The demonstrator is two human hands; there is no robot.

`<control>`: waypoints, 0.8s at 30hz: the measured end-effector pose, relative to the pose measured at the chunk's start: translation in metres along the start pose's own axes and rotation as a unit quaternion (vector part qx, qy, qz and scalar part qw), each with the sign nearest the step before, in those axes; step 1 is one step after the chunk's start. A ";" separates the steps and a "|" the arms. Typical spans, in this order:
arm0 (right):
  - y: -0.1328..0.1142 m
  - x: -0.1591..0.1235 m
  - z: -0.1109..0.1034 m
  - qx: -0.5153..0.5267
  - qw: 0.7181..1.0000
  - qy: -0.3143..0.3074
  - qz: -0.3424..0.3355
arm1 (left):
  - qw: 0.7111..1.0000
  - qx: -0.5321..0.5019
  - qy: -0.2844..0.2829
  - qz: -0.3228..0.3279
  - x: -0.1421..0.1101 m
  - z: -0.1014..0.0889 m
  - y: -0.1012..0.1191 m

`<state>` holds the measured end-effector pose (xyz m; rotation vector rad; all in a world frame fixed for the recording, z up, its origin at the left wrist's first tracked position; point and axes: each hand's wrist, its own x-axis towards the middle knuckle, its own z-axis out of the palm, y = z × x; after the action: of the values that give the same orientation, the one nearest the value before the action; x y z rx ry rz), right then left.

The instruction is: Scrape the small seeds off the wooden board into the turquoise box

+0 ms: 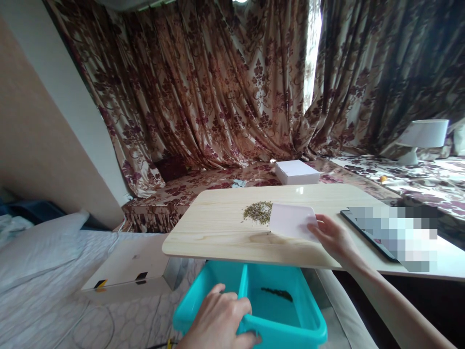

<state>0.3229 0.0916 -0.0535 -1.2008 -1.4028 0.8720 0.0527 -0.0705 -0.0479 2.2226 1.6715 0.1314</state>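
A small heap of green and brown seeds or dried bits (258, 212) lies spread on the light wooden tabletop (218, 237). My right hand (331, 235) pinches the right side of a pale sheet, like stiff paper or thin card (292, 219), whose left edge touches the heap. Below the table's front edge is a turquoise two-compartment bin (290, 325). With my left hand (227, 317) I grip its near rim by the divider, fingers over the edge. Some dark green bits (278, 293) lie in the bin's right compartment.
A dark-edged flat object (370, 237), mostly blurred out, lies on the table's right side. Behind the table sits a white box (298, 172). At left, a flat carton (127, 266) rests on the bed. A white lamp (423, 138) stands far right.
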 end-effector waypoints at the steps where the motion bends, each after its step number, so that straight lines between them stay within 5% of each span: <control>1: -0.002 -0.001 -0.001 -0.006 1.000 0.000 -0.001 | 1.000 0.000 -0.001 -0.002 0.000 -0.001 0.000; 8: -0.019 -0.005 0.002 -0.030 0.999 0.012 -0.006 | 1.000 0.006 -0.003 -0.005 0.002 -0.006 -0.002; 24: -0.004 -0.007 0.006 -0.002 0.999 -0.044 0.002 | 1.000 0.006 0.004 -0.004 0.004 -0.007 -0.005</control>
<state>0.3154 0.0844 -0.0526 -1.1800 -1.4746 0.9348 0.0474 -0.0644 -0.0436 2.2272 1.6894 0.1301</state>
